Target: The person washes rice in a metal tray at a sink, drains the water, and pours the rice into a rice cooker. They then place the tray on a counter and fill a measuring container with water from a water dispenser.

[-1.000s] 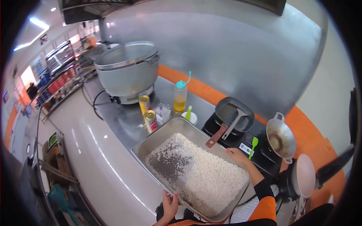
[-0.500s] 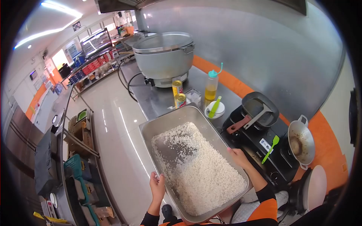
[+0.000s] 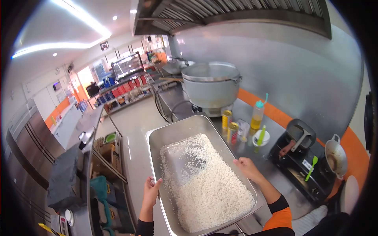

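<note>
A deep rectangular steel pan is held up between my two hands in the head view. White rice grains lie thick toward its near end and thin out over the bare metal at the far left. My left hand grips the left rim, thumb on top. On the right rim, my right hand is closed with its thumb over the edge. The undersides of the fingers on both hands are hidden by the pan. Just beyond the pan's right side stand yellow cans on the steel counter.
A big lidded rice cooker stands at the back of the counter. To the right are an oil squeeze bottle, a black stove with a square pan, and a wok. A shelf rack lines the left side of the aisle.
My view has tilted up and turned left, so the counter items appear farther right and lower. Both hands still hold the pan, with the rice lying much as before.
</note>
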A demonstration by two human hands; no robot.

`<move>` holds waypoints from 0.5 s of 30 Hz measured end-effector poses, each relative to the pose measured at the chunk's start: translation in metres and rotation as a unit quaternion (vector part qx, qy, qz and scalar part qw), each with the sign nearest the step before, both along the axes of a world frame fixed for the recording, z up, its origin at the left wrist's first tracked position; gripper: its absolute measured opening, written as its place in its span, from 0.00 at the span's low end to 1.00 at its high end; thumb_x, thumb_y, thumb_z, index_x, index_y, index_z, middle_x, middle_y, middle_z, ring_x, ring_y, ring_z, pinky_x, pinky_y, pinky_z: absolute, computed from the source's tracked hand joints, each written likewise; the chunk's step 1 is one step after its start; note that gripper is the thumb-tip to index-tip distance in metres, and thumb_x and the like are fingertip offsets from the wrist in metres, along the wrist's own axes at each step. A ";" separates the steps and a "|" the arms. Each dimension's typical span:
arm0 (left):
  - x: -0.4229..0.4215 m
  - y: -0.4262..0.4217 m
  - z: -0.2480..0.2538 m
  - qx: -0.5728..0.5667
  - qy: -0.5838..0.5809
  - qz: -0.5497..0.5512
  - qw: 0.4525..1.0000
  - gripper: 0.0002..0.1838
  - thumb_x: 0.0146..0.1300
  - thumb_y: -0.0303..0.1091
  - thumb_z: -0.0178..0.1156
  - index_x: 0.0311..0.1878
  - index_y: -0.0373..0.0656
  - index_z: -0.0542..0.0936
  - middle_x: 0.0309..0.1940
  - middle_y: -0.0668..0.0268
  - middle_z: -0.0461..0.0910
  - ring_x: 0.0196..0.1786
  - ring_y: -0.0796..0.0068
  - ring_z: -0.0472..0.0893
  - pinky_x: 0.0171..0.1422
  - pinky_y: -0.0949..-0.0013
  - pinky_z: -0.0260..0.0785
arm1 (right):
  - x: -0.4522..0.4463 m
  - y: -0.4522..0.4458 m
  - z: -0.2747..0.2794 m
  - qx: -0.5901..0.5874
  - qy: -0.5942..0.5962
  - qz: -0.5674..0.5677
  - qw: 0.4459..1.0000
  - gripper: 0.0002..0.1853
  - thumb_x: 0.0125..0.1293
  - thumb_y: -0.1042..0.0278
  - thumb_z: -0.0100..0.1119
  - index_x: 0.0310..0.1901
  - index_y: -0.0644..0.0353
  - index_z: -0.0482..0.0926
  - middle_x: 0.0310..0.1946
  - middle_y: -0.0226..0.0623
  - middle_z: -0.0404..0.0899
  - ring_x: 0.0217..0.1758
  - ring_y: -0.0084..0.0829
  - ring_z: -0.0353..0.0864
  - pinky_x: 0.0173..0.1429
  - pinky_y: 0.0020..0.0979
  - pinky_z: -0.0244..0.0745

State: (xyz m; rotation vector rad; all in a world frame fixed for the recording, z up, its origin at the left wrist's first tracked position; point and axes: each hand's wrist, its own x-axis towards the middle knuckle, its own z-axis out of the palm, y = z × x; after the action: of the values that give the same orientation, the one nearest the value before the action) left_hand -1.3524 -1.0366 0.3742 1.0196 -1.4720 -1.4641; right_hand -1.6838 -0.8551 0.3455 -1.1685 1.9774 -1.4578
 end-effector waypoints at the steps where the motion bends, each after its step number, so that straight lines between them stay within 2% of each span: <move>1: -0.003 0.006 0.007 -0.006 -0.011 -0.004 1.000 0.15 0.55 0.29 0.59 0.41 0.39 0.64 0.19 0.73 0.71 0.17 0.88 0.66 0.17 0.82 0.54 | -0.004 0.003 -0.005 -0.003 0.011 0.002 1.000 0.19 0.61 0.56 0.52 0.21 0.65 0.69 0.13 0.23 0.62 0.18 0.16 0.58 0.21 0.25 0.55; 4: -0.005 -0.002 -0.008 -0.031 -0.003 -0.041 0.999 0.18 0.53 0.29 0.60 0.44 0.39 0.64 0.22 0.72 0.72 0.19 0.88 0.68 0.19 0.82 0.55 | -0.002 0.007 -0.012 -0.028 -0.069 0.007 0.997 0.15 0.59 0.58 0.54 0.28 0.65 0.71 0.14 0.26 0.67 0.17 0.15 0.63 0.19 0.23 0.56; 5: -0.004 -0.013 -0.016 -0.048 0.013 -0.059 0.997 0.19 0.53 0.29 0.60 0.45 0.39 0.64 0.23 0.72 0.73 0.20 0.88 0.68 0.20 0.82 0.55 | -0.010 -0.003 -0.036 -0.060 -0.015 -0.007 0.998 0.15 0.58 0.61 0.56 0.35 0.66 0.70 0.17 0.30 0.72 0.16 0.14 0.66 0.17 0.22 0.56; 8: -0.012 -0.051 -0.010 -0.080 -0.009 -0.068 0.994 0.22 0.52 0.29 0.60 0.48 0.40 0.64 0.25 0.73 0.74 0.22 0.87 0.69 0.20 0.82 0.54 | -0.026 -0.036 -0.050 -0.120 -0.030 0.038 0.992 0.16 0.57 0.62 0.57 0.38 0.67 0.69 0.19 0.32 0.74 0.18 0.15 0.68 0.18 0.22 0.59; 9: -0.023 -0.070 -0.010 -0.085 -0.018 -0.070 0.994 0.23 0.51 0.30 0.60 0.49 0.41 0.64 0.26 0.73 0.74 0.22 0.86 0.69 0.20 0.82 0.53 | -0.033 -0.050 -0.043 -0.123 -0.074 0.067 0.987 0.17 0.56 0.64 0.58 0.41 0.67 0.68 0.22 0.35 0.75 0.21 0.17 0.72 0.22 0.23 0.65; 11: -0.057 -0.129 -0.012 -0.097 -0.020 -0.073 0.992 0.22 0.51 0.29 0.60 0.49 0.40 0.65 0.26 0.73 0.73 0.20 0.85 0.68 0.19 0.82 0.53 | -0.069 -0.095 -0.034 -0.127 -0.076 0.066 0.987 0.16 0.56 0.64 0.58 0.40 0.67 0.69 0.23 0.36 0.76 0.23 0.18 0.73 0.24 0.23 0.67; 15: -0.117 -0.226 0.035 -0.134 -0.039 -0.103 0.985 0.12 0.49 0.28 0.58 0.38 0.41 0.70 0.20 0.73 0.70 0.15 0.84 0.65 0.16 0.80 0.50 | -0.133 -0.202 0.011 -0.124 -0.025 0.051 0.991 0.13 0.53 0.67 0.59 0.36 0.67 0.74 0.25 0.36 0.77 0.24 0.21 0.75 0.26 0.22 0.69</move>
State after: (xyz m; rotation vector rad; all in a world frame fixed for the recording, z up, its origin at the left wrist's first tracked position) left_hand -1.4694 -1.2622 0.4096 0.7871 -1.8195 -1.3315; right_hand -1.8168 -1.0566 0.3560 -1.3007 1.7125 -1.6977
